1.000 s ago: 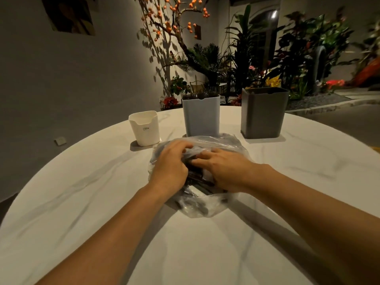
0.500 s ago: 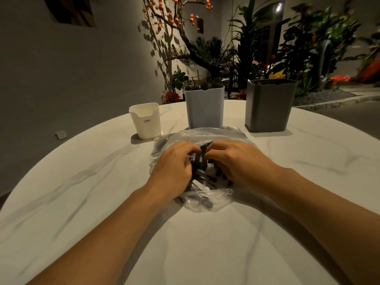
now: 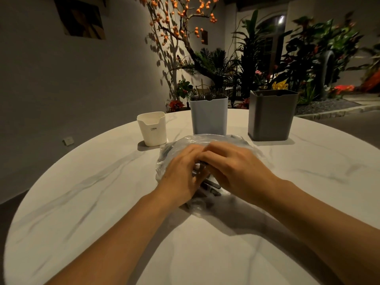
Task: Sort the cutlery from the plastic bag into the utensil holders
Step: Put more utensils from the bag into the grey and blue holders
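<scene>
Both the left hand (image 3: 181,173) and right hand (image 3: 236,171) have closed in, pinching the crinkled clear plastic bag (image 3: 242,141), so opening has begun.

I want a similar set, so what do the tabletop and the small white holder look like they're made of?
Tabletop: glossy white with grey veining, so marble or a marble-look slab; can't tell which. Small white holder: likely matte moulded plastic, given its thin rim, rounded corners and printed logo.

text: "CRBW" | on: front of white holder (image 3: 152,128) | smaller line under it: unreadable
</scene>
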Tool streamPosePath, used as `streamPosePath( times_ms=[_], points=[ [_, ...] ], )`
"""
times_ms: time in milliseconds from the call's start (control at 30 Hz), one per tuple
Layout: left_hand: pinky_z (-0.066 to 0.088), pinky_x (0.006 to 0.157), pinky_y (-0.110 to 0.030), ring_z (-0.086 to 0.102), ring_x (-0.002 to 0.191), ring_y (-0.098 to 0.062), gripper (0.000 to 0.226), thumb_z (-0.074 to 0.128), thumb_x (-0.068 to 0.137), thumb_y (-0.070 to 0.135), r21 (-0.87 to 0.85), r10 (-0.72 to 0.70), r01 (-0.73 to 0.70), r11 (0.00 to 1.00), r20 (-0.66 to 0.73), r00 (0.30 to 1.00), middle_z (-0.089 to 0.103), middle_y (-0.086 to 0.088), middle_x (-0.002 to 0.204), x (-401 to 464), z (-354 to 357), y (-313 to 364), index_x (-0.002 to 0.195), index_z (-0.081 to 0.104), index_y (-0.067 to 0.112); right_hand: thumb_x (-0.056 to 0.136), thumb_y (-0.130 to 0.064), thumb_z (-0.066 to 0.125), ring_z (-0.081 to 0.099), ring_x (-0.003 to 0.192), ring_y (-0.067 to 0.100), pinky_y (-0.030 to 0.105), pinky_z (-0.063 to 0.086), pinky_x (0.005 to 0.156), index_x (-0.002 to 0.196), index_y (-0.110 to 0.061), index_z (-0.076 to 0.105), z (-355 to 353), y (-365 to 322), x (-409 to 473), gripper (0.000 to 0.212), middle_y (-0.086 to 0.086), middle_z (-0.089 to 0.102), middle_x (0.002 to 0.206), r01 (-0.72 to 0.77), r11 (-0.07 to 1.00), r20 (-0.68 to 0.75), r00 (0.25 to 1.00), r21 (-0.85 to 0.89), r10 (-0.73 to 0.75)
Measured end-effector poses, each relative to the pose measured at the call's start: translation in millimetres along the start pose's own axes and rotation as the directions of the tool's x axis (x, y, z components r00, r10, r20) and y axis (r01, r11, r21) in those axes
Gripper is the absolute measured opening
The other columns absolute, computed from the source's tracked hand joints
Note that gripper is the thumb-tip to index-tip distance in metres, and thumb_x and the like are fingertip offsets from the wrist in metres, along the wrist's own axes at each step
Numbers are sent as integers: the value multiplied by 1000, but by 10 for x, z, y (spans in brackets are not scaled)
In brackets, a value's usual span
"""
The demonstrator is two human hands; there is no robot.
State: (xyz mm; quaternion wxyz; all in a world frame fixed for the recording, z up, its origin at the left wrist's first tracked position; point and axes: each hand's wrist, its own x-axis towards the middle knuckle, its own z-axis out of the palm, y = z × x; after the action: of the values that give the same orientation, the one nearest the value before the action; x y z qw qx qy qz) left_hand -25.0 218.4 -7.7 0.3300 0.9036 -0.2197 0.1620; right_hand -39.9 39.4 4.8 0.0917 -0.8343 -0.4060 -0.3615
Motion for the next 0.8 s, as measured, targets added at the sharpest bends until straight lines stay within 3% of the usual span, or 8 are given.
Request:
streamPosePath(
  times_ms=[100, 200, 267, 400, 533, 700, 733, 800],
  points=[
    [35, 114, -27, 46, 117, -2, 46, 60, 96, 21, -73, -17, 16, 997, -19, 1000, 45, 16, 127, -26, -44, 66, 140, 48, 23, 93, -23, 67, 54, 109, 5, 31, 55, 96, 136, -16, 57, 26, -11, 23, 45, 5, 58, 132, -126, 970, 59, 991, 207, 117],
    [51, 103, -34, 60, 110, -8, 26, 59, 98, 19, -148, 88, -103, 984, -103, 991, 62, 9, 121, -1, -73, 75, 124, 64, 18, 93, -24, 64, 59, 96, 8, 18, 56, 81, 125, -14, 60, -30, -21, 64, 34, 1, 56, 120, -174, 956, -128, 970, 235, 208],
    [56, 93, -31, 66, 102, -12, 25, 56, 99, 29, -225, 64, -107, 968, -190, 980, 70, 3, 108, 19, -87, 101, 115, 69, 15, 97, -18, 60, 58, 91, 7, 22, 56, 78, 115, -16, 62, -58, -24, 74, 18, -7, 55, 109, -290, 892, -171, 916, 347, 364],
    [58, 78, -19, 72, 86, -8, 23, 52, 102, 30, -519, -165, 6, 854, -260, 951, 75, 5, 89, 47, -155, 223, 103, 69, 17, 103, -18, 49, 59, 97, 7, 32, 54, 88, 111, -20, 68, -27, 87, 3, 21, -12, 64, 99, -509, 704, 12, 814, 495, 580],
    [60, 84, -31, 73, 86, -16, 22, 50, 103, 24, -695, -339, 99, 712, -217, 915, 76, -1, 89, 90, -181, 151, 100, 70, 15, 103, -23, 50, 67, 91, 10, 34, 60, 83, 115, -28, 66, -12, 54, -13, 20, -8, 70, 96, -580, 519, 242, 779, 628, 579],
    [61, 81, -32, 74, 81, -21, 27, 49, 104, 22, -831, -409, 144, 537, -107, 906, 76, -9, 84, 130, -196, 134, 101, 69, 5, 98, -16, 58, 72, 77, 18, 33, 63, 70, 109, -21, 65, -6, 24, 52, 14, 2, 72, 85, -606, 394, 230, 701, 691, 675],
    [62, 74, -30, 73, 75, -21, 31, 47, 105, 25, -817, -386, 158, 555, -84, 919, 75, -11, 81, 117, -211, 141, 97, 68, 3, 97, -16, 59, 72, 76, 17, 31, 62, 68, 107, -22, 64, -11, 34, 52, 13, 1, 72, 84, -602, 380, 217, 689, 703, 691],
    [56, 55, -23, 67, 57, -16, 46, 43, 106, 34, -629, -261, 150, 763, -88, 961, 70, -7, 67, 43, -206, 166, 81, 68, 4, 97, -15, 60, 72, 74, 17, 27, 61, 65, 106, -20, 64, -20, 52, 54, 11, 2, 72, 85, -589, 358, 192, 671, 724, 716]
  ],
)
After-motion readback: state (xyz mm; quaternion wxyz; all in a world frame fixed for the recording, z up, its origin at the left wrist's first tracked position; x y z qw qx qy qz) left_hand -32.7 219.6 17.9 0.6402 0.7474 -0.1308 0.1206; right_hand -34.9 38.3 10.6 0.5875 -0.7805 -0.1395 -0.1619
